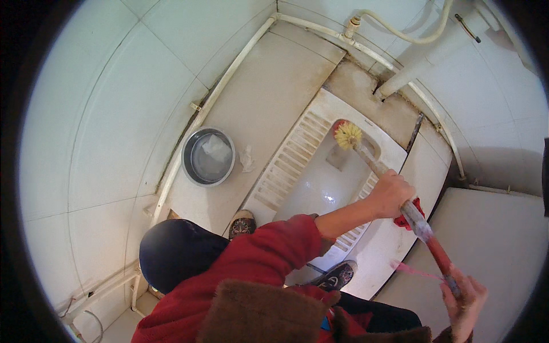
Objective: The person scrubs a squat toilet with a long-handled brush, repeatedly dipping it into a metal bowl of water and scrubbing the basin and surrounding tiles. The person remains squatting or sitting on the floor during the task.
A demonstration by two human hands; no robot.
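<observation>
A long-handled toilet brush (368,158) slants across the view, and both my hands hold its handle. My left hand (391,195) wraps the pale upper stretch, while my right hand (465,296) grips the end near the red section. The round head of yellow bristles (348,135), with some red beside it, is at the far end of the bowl of a white ceramic squat toilet (332,100). Whether the bristles touch the ceramic, I cannot tell. Something red and crumpled (418,206) shows behind the handle, and a blurred pink strip (414,271) lies near its lower part.
Left of the toilet stands a round metal basin (209,157) holding whitish crumpled material (216,148). Crumpled white paper or film (247,159) lies beside it on the tiles. Pipes (233,70) follow the walls, and a thick drainpipe (411,73) enters the floor. My shoes (336,276) flank the toilet.
</observation>
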